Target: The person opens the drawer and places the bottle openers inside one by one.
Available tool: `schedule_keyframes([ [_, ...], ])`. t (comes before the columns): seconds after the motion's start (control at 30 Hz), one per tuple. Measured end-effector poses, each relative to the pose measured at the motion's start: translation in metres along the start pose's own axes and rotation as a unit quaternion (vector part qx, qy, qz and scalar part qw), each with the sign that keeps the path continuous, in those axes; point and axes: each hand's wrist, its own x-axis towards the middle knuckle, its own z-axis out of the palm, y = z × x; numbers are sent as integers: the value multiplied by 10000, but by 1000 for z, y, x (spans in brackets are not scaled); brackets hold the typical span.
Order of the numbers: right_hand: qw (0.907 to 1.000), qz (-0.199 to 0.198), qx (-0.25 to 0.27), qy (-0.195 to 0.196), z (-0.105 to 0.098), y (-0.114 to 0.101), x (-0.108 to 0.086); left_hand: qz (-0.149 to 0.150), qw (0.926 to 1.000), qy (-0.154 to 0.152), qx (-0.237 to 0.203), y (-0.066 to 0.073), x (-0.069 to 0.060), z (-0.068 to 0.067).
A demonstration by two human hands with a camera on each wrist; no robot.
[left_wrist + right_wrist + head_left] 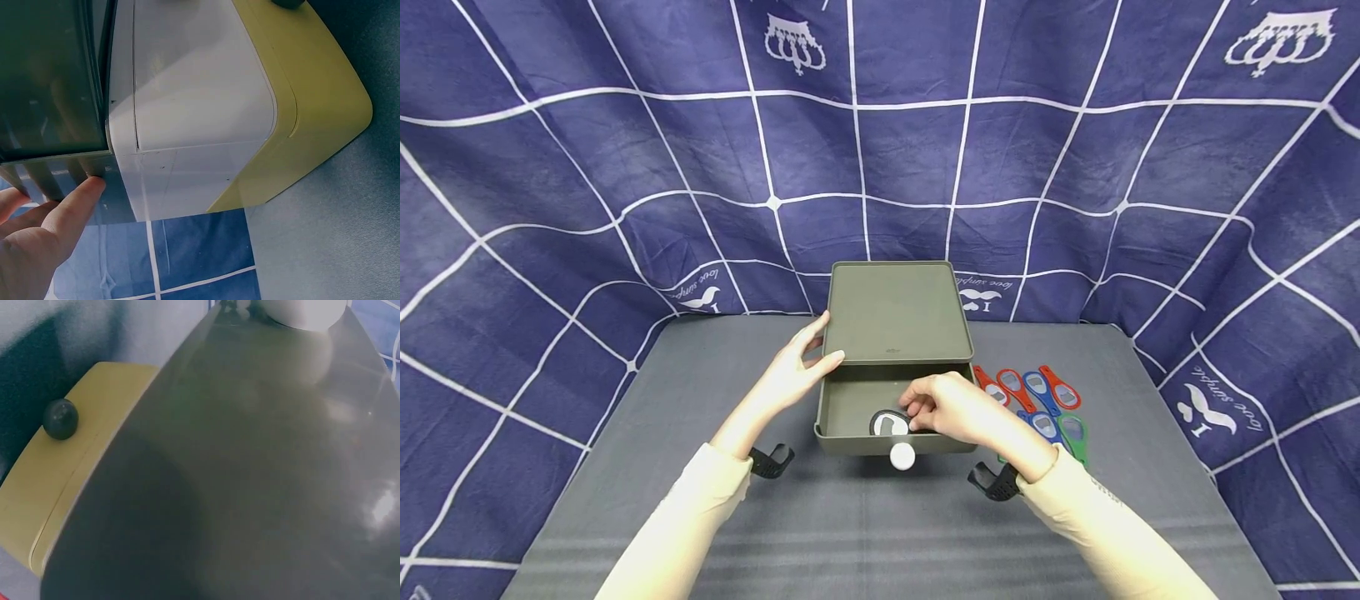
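A small drawer cabinet [898,312] with an olive-green top stands on the table, its olive-green top drawer [857,392] pulled out. Inside, near the drawer's front wall, lies a black bottle opener [891,422] with a pale metal insert. My right hand [951,404] reaches into the drawer and pinches the opener's handle end, which the fingers mostly hide. Against the cabinet's left side and top edge rests my left hand [793,367], fingers extended; the left wrist view shows its fingertips on the side. The right wrist view is filled by green drawer surface, without the hand.
Right of the cabinet lie several bottle openers, including a red one [1062,389], a blue one [1041,390] and a green one [1074,435]. A white round knob [902,456] sticks out of the drawer front. Below is a yellow drawer [94,437] with a dark knob [60,419]. Blue curtains [910,150] surround the grey table.
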Motion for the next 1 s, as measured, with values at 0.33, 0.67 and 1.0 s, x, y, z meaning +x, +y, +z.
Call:
schedule_keyframes([
  [0.33, 9929, 117, 736, 927, -28, 1, -19, 20, 10000, -16, -62, -2, 0, -2],
  [0.67, 9628, 1266, 1272, 2021, -63, 64, -59, -22, 10000, -33, -40, -4, 0, -5],
  [1.0, 9310, 2492, 1346, 2302, -52, 147, -105, -62, 9997, -122, -207, 0, 1, -1],
])
